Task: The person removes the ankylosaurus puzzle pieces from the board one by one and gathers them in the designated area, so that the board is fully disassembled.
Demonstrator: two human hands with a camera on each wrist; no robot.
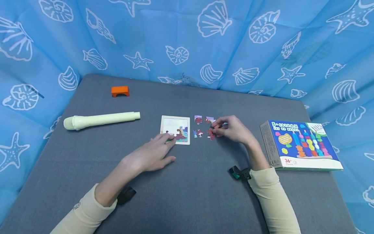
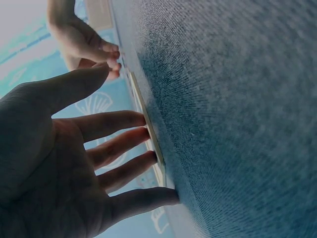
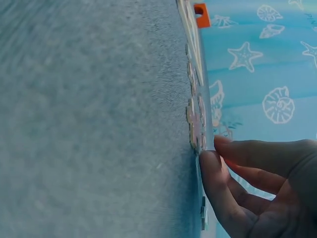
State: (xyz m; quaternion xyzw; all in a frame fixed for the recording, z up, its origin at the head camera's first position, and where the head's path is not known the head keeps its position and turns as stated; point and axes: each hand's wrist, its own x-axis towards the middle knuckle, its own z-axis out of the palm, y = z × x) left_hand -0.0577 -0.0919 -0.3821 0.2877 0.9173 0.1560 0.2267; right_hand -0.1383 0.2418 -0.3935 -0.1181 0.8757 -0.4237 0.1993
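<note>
The left hand (image 1: pixel 155 152) rests its spread fingertips on the near-left edge of a small jigsaw puzzle tray (image 1: pixel 188 123). Fitted puzzle pieces (image 1: pixel 182 137) fill the tray's lower and right parts; its upper left shows bare. Just right of the tray lie several loose jigsaw pieces (image 1: pixel 198 119). Over the rightmost ones, the right hand (image 1: pixel 232 130) has its thumb and index finger close together beside a reddish jigsaw piece (image 1: pixel 210 135). In the right wrist view, those fingertips (image 3: pixel 210 159) nearly meet, low by the tabletop. Whether a piece is between them is hidden.
A pale green toy microphone (image 1: pixel 102 121) lies at the left, with an orange arch block (image 1: pixel 120 91) behind it. At the right sits a boxed bead set (image 1: pixel 301 144). Blue shell-print cloth (image 1: pixel 181 39) hangs around the grey table (image 1: pixel 187 195).
</note>
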